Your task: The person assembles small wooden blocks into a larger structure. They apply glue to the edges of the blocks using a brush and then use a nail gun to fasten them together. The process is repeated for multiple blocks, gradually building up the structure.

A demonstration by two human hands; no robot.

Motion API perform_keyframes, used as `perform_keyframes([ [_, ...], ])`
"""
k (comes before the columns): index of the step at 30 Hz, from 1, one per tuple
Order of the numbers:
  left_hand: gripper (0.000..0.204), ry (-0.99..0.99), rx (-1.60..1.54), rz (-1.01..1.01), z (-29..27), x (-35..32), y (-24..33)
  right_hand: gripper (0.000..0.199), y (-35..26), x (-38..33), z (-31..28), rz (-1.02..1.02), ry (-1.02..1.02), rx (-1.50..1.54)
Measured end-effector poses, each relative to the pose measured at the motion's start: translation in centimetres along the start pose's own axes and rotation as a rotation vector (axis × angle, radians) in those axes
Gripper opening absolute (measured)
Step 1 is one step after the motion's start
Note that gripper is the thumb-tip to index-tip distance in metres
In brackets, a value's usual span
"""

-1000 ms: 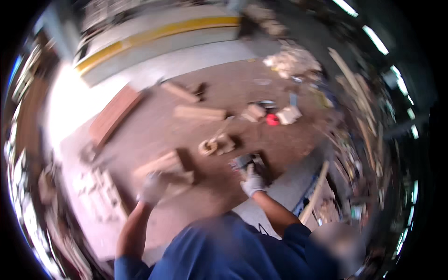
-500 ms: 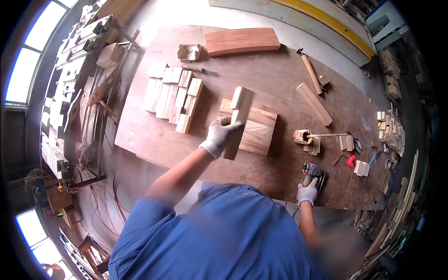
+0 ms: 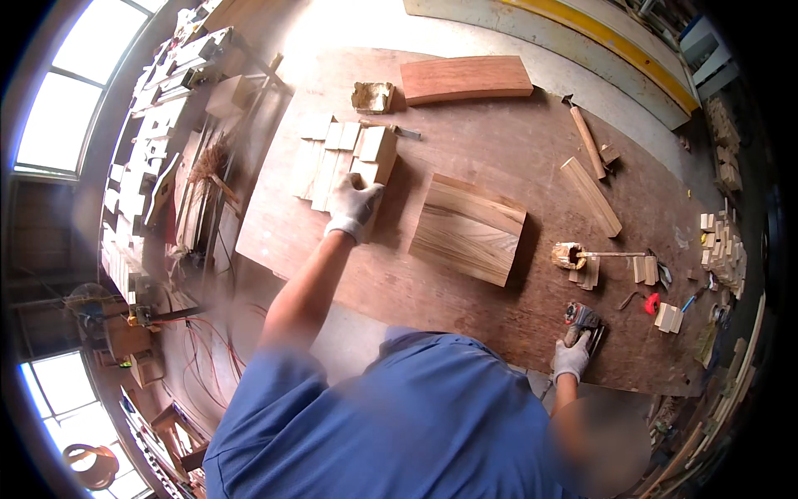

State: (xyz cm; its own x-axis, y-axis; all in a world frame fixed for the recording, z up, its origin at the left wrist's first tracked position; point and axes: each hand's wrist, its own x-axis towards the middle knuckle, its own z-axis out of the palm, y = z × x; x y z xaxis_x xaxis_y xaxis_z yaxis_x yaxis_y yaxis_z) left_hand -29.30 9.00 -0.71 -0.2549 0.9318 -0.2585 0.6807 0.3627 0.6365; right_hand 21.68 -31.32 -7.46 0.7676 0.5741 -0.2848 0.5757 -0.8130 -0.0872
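Observation:
My left hand (image 3: 356, 205), in a white work glove, is closed around the near end of a pale wooden block (image 3: 378, 156) at the right side of a stack of similar blocks (image 3: 320, 166). To the right of that stack lies a broad glued-up wooden panel (image 3: 470, 229) with visible grain, untouched by either hand. My right hand (image 3: 571, 358), also gloved, grips the handle of a grey and red nail gun (image 3: 582, 320) resting at the table's near right edge. The fingers of this hand are partly hidden by the tool.
On the brown table (image 3: 499, 320) are a reddish curved board (image 3: 465, 80), a crusted tub (image 3: 372, 97), a chisel (image 3: 407, 133), a hammer (image 3: 588, 141), a wooden bar (image 3: 592, 197), a glue pot (image 3: 568, 254) with a stick, and a red tape measure (image 3: 652, 303). Wood racks stand left.
My left hand has carried the wooden block left from over the panel to the block stack, uncovering the panel. My right hand stays on the nail gun. The view has shifted slightly.

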Motion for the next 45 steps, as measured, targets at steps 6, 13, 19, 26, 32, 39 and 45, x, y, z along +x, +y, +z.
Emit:
perform_keyframes([
  [6,0.043,0.12,0.355,0.04,-3.3,2.5,-0.1,0.099,-0.4,-0.1,0.1,0.007,-0.03,0.053],
  [13,0.066,0.159,0.496,0.13,-0.9,2.2,-2.2,0.097,-1.6,-0.4,-1.3,0.029,-0.029,0.054],
  [19,0.062,0.085,0.234,0.813,4.6,-4.6,0.0,0.067,-3.3,-1.9,-3.4,-0.122,0.076,0.027],
  [26,0.069,-0.211,0.071,0.107,11.5,-10.5,-3.7,0.054,-13.8,-4.3,-1.7,-0.366,-0.203,0.527],
  [32,0.056,-0.291,-0.063,-0.008,11.1,-11.3,-4.3,0.063,-20.4,-3.2,1.6,-0.355,-0.441,0.542],
  [39,0.049,-0.106,-0.106,0.195,9.5,-12.9,-3.4,0.051,-20.3,-4.8,-2.8,-0.319,-0.57,0.731],
  [45,0.043,-0.052,-0.002,0.402,10.3,-9.0,4.7,0.054,-22.3,-2.8,-5.4,-0.364,-0.332,0.721],
])
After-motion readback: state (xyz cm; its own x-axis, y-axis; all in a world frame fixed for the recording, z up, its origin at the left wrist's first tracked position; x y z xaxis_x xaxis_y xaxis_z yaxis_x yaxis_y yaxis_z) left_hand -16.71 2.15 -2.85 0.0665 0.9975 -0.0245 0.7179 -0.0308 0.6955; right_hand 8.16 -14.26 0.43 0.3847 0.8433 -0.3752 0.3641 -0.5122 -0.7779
